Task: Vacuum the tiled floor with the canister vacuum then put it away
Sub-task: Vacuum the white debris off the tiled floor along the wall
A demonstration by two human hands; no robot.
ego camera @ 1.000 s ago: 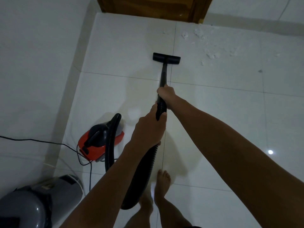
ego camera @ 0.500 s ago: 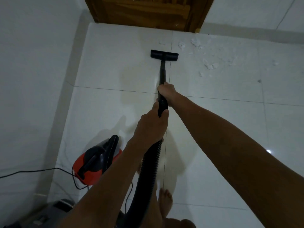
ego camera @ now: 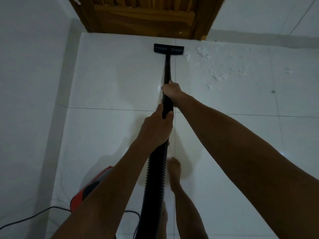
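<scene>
Both hands hold the black vacuum wand (ego camera: 167, 69). My right hand (ego camera: 171, 91) grips it higher up; my left hand (ego camera: 156, 129) grips the handle where the ribbed black hose (ego camera: 155, 183) begins. The flat black floor nozzle (ego camera: 168, 48) lies on the white tiled floor (ego camera: 107, 128) just in front of a wooden door. White debris bits (ego camera: 218, 75) are scattered on the tiles right of the nozzle. The red and black canister (ego camera: 86, 194) sits at lower left, mostly hidden by my left forearm.
A wooden door (ego camera: 145, 16) with a dark frame closes the far end. White walls (ego camera: 29, 87) run along the left and the far right. The black power cord (ego camera: 32, 216) trails across the floor at lower left. My bare foot (ego camera: 174, 173) stands beside the hose.
The nozzle has been pushed forward, close to the door and level with the debris. I have stepped forward; the canister now lies lower in view and the grey object at bottom left is gone.
</scene>
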